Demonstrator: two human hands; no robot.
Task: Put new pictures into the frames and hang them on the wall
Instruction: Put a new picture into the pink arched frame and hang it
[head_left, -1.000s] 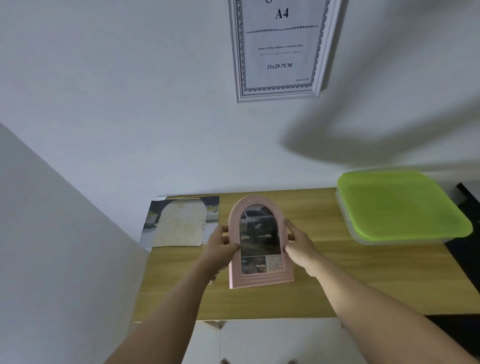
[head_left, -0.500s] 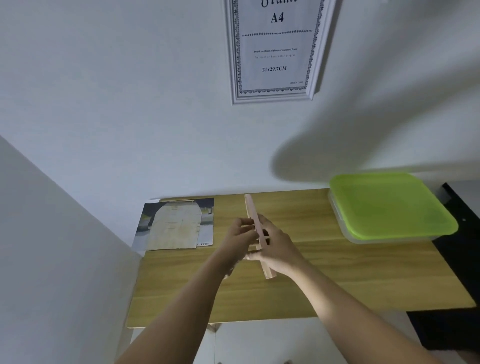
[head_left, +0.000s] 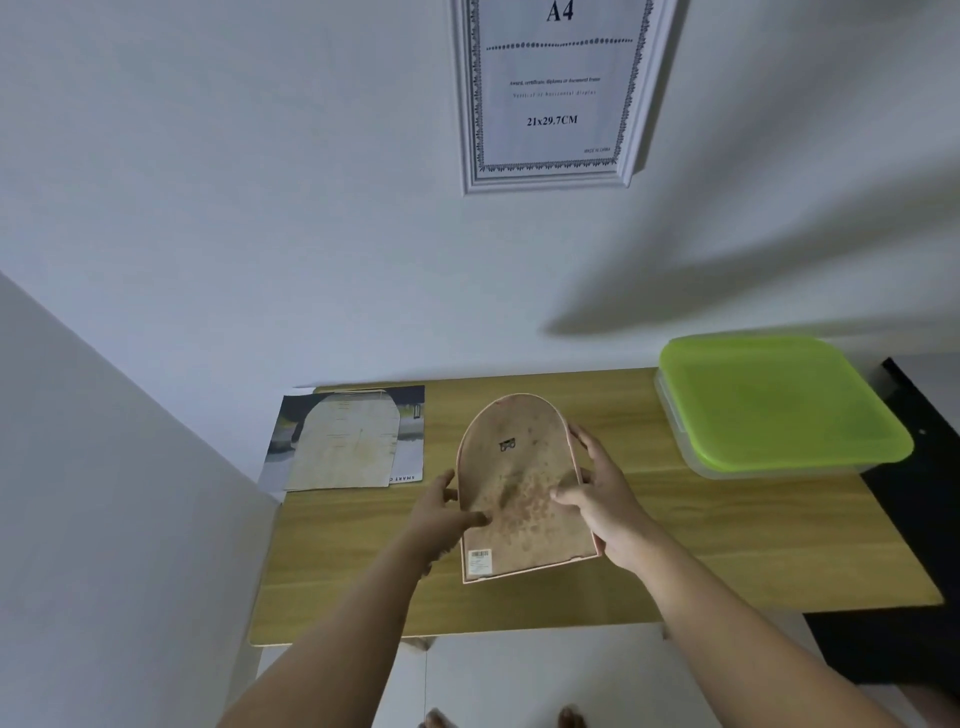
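Table (head_left: 727, 545): you work above its middle.
Arched frame (head_left: 519, 488): you hold it back-side up over the table, probably to check the backing.
Left hand (head_left: 441, 514): grips the frame's left edge, thumb on the backing.
Right hand (head_left: 608, 499): clasps the right edge, so the frame sits between your hands.
Hanger (head_left: 507, 445): beyond both thumbs.

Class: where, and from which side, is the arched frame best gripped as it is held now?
Grip the arched frame by its straight side edges, from left and right: its flat back offers no hold, and the left hand and right hand pinch it there.
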